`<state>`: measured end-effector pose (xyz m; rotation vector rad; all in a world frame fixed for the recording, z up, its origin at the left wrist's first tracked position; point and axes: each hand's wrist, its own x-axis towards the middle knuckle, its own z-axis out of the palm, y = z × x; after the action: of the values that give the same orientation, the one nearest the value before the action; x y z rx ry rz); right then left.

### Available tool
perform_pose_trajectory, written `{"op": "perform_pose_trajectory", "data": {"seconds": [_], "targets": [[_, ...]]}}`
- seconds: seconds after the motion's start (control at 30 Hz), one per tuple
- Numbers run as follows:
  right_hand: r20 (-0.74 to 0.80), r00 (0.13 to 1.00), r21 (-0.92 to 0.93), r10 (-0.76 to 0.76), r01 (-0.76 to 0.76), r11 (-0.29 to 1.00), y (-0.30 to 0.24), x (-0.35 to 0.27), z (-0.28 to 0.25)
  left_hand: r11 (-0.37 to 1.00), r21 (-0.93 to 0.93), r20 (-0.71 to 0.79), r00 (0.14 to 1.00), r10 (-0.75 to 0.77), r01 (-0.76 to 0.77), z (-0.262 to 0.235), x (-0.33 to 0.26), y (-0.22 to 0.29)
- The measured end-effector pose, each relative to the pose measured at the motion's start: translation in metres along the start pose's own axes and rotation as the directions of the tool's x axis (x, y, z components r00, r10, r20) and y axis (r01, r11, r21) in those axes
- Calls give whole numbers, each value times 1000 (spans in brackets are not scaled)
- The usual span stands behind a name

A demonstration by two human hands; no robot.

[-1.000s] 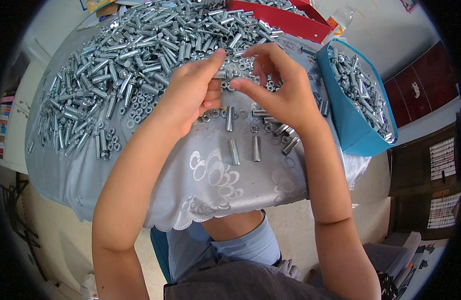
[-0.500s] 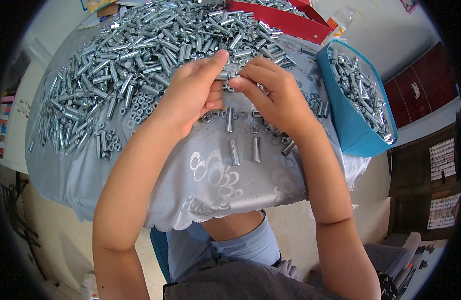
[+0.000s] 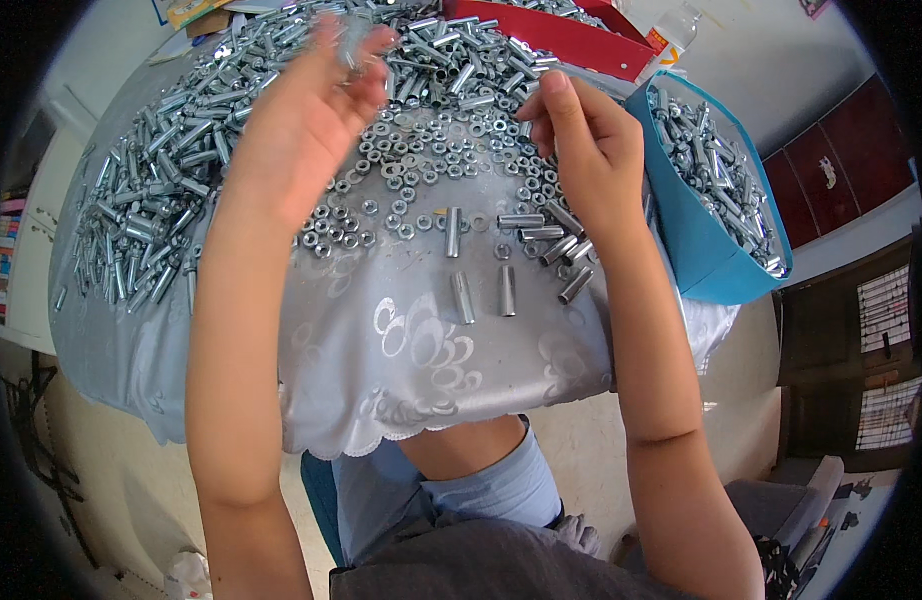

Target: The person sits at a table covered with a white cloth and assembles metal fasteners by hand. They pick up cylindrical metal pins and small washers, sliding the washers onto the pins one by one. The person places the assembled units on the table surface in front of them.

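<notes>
My left hand (image 3: 306,130) is raised over the far pile of bolts, its fingers smeared by motion. A blurred metal piece (image 3: 353,45) shows at its fingertips; I cannot tell whether it is gripped or loose. My right hand (image 3: 596,150) hovers at the right edge of the scattered nuts (image 3: 426,160), fingers bent and thumb apart from them. Below this hand, several metal sleeves (image 3: 546,233) lie grouped. Three more stand out nearer me: one sleeve (image 3: 453,232) by the nuts and two others closer to the front edge. Assembled sleeve anchor bolts (image 3: 151,220) heap up at the left.
A blue open bin (image 3: 696,240) full of bolts stands at the table's right side. Behind is a red box (image 3: 581,40) holding more metal parts, with a clear plastic bottle (image 3: 676,35) beside it. A silvery patterned cloth (image 3: 381,370) with a scalloped edge covers the table.
My hands have come apart. The left swung away to the far left with the metal piece; the right drew slightly right and up, uncovering the nuts and sleeves between.
</notes>
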<state>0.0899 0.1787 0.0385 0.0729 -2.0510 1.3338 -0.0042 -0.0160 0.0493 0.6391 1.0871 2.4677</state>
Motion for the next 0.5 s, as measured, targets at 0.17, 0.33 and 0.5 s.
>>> {"op": "perform_pose_trajectory", "data": {"seconds": [0.17, 0.33, 0.5], "targets": [[18, 998, -20, 57, -56, 998, 8, 0, -3, 966, 170, -375, 894, 246, -195, -10, 7, -9], [48, 998, -64, 46, -43, 997, 5, -2, -2, 745, 643, -331, 812, 481, -180, -25, 10, -12], [38, 998, -62, 48, -45, 997, 7, -1, -1, 415, 903, -104, 879, 465, -113, -40, 17, -21]]}}
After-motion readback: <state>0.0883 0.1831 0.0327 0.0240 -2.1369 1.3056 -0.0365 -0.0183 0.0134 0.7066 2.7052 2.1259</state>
